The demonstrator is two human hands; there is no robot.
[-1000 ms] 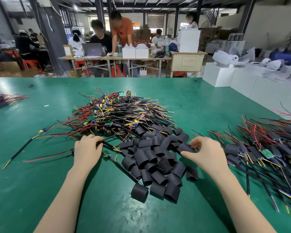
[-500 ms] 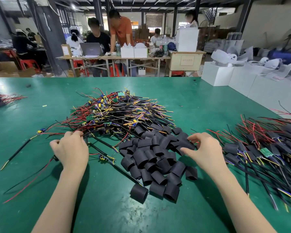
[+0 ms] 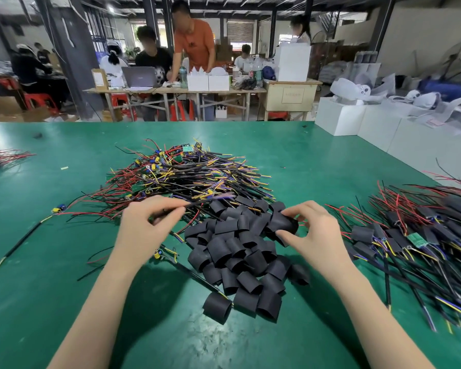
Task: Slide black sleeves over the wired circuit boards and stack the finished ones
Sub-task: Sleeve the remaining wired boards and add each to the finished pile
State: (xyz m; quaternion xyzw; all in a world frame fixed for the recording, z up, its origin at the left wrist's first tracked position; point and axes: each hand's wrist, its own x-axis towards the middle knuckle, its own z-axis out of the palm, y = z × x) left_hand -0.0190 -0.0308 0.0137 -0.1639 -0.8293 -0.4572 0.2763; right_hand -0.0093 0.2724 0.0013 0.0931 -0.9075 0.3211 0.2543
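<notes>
- Left hand (image 3: pixel 147 227) pinches black wire bundle (image 3: pixel 197 202) at near edge of unsleeved circuit board pile (image 3: pixel 181 177), fingers curled.
- Right hand (image 3: pixel 314 233) grips one black sleeve (image 3: pixel 282 222), thumb under, fingers over, at far right of sleeve heap (image 3: pixel 240 257).
- Finished stack (image 3: pixel 415 235) lies right of heap on green bench (image 3: pixel 37 262).
</notes>
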